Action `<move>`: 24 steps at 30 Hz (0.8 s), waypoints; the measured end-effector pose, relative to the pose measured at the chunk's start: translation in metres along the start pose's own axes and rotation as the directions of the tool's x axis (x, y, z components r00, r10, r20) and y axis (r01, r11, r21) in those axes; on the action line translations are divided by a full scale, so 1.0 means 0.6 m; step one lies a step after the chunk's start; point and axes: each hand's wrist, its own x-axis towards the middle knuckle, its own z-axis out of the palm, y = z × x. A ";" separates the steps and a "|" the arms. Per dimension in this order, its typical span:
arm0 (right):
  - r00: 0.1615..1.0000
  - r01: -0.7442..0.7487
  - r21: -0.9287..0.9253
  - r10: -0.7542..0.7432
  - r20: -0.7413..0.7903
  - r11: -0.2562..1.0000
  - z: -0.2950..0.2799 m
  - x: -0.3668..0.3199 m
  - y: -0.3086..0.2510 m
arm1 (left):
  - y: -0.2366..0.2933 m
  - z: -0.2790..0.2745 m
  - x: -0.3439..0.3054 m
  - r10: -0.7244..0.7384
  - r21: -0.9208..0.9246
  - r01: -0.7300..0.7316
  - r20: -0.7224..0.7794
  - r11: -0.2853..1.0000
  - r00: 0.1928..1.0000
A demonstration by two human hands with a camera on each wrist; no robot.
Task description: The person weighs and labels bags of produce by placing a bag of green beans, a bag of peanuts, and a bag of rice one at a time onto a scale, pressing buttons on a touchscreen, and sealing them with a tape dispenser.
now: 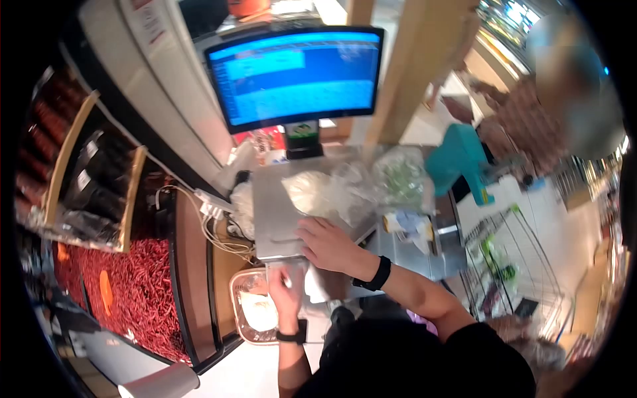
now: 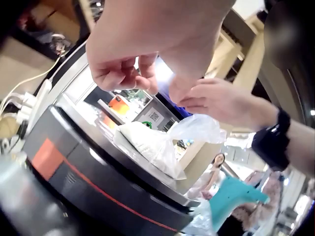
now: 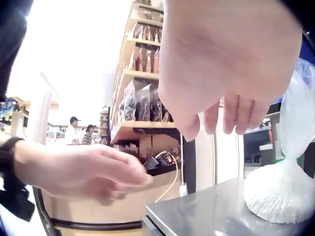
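A knotted clear plastic bag of white contents [image 1: 306, 188] sits on the metal plate of a scale [image 1: 271, 229]. In the right wrist view the bag [image 3: 278, 194] stands upright with its twisted neck raised. My right hand [image 1: 328, 245] hovers over the plate's near edge, fingers extended and nothing in them. Below that edge is my left hand [image 1: 284, 295], blurred in the head view. Its fingers [image 2: 115, 78] hang loosely curled in the left wrist view, with nothing visible in them. The scale's dark front [image 2: 98, 172] carries an orange stripe.
Behind the scale stands a lit monitor [image 1: 298, 79]. A bag of green vegetables [image 1: 401, 179] and a teal device [image 1: 458, 159] are to the right. A plastic basket [image 1: 237, 312] sits below left, near a bin of dried red chillies [image 1: 133, 292]. A person stands beyond a wire cart [image 1: 531, 245].
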 end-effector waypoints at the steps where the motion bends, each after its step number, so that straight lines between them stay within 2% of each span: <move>1: 0.996 -0.010 0.090 0.018 -0.088 0.996 -0.016 -0.018 -0.006 | 0.016 0.004 0.030 0.215 0.099 -0.214 0.002 0.972 0.977; 2: 0.983 -0.009 0.185 0.042 -0.176 0.983 -0.022 -0.039 -0.020 | 0.034 0.008 0.057 0.318 0.187 -0.334 0.110 0.924 0.942; 3: 0.982 -0.038 0.205 0.075 -0.176 0.978 -0.026 -0.063 -0.030 | 0.034 0.027 0.087 0.475 0.270 -0.481 0.092 0.834 0.875; 5: 0.949 -0.151 0.267 0.215 -0.228 0.952 -0.047 -0.119 -0.024 | 0.058 0.068 0.143 0.474 0.354 -0.512 0.194 0.783 0.859; 6: 0.926 -0.234 0.243 0.292 -0.240 0.941 -0.045 -0.151 -0.020 | 0.068 0.089 0.162 0.446 0.377 -0.519 0.269 0.767 0.854; 8: 0.896 -0.294 0.263 0.360 -0.259 0.919 -0.054 -0.209 -0.014 | 0.086 0.133 0.189 0.403 0.406 -0.525 0.352 0.748 0.845; 11: 0.830 -0.416 0.253 0.478 -0.287 0.874 -0.063 -0.283 -0.004 | 0.092 0.194 0.218 0.405 0.450 -0.546 0.375 0.707 0.834; 12: 0.794 -0.479 0.223 0.527 -0.301 0.849 -0.065 -0.304 0.000 | 0.084 0.214 0.227 0.456 0.484 -0.565 0.333 0.668 0.825; 13: 0.793 -0.479 0.230 0.530 -0.300 0.847 -0.066 -0.319 0.005 | 0.073 0.229 0.233 0.513 0.519 -0.582 0.288 0.626 0.809; 14: 0.761 -0.520 0.236 0.571 -0.308 0.821 -0.065 -0.335 0.008 | 0.062 0.234 0.235 0.517 0.517 -0.591 0.299 0.619 0.802; 15: 0.716 -0.572 0.234 0.618 -0.325 0.786 -0.065 -0.354 0.010 | 0.054 0.238 0.236 0.536 0.483 -0.581 0.245 0.655 0.808; 16: 0.711 -0.563 0.222 0.603 -0.361 0.796 -0.051 -0.377 0.022 | 0.049 0.257 0.242 0.561 0.426 -0.580 0.185 0.694 0.807; 18: 0.648 -0.610 0.295 0.677 -0.350 0.736 -0.051 -0.403 0.026 | -0.028 0.287 0.272 0.628 0.621 -0.594 0.201 0.512 0.752; 20: 0.624 -0.625 0.345 0.713 -0.319 0.700 -0.052 -0.421 0.033 | -0.045 0.280 0.285 0.614 0.558 -0.616 0.223 0.557 0.757; 22: 0.646 -0.612 0.333 0.696 -0.313 0.718 -0.060 -0.431 0.046 | -0.044 0.274 0.287 0.731 0.652 -0.659 0.231 0.374 0.642; 23: 0.665 -0.605 0.311 0.680 -0.309 0.733 -0.068 -0.433 0.052 | -0.054 0.283 0.290 0.608 0.181 -0.612 0.084 0.770 0.790; 24: 0.669 -0.597 0.306 0.671 -0.319 0.741 -0.069 -0.438 0.059 | -0.057 0.303 0.291 0.409 -0.372 -0.353 0.079 0.858 0.909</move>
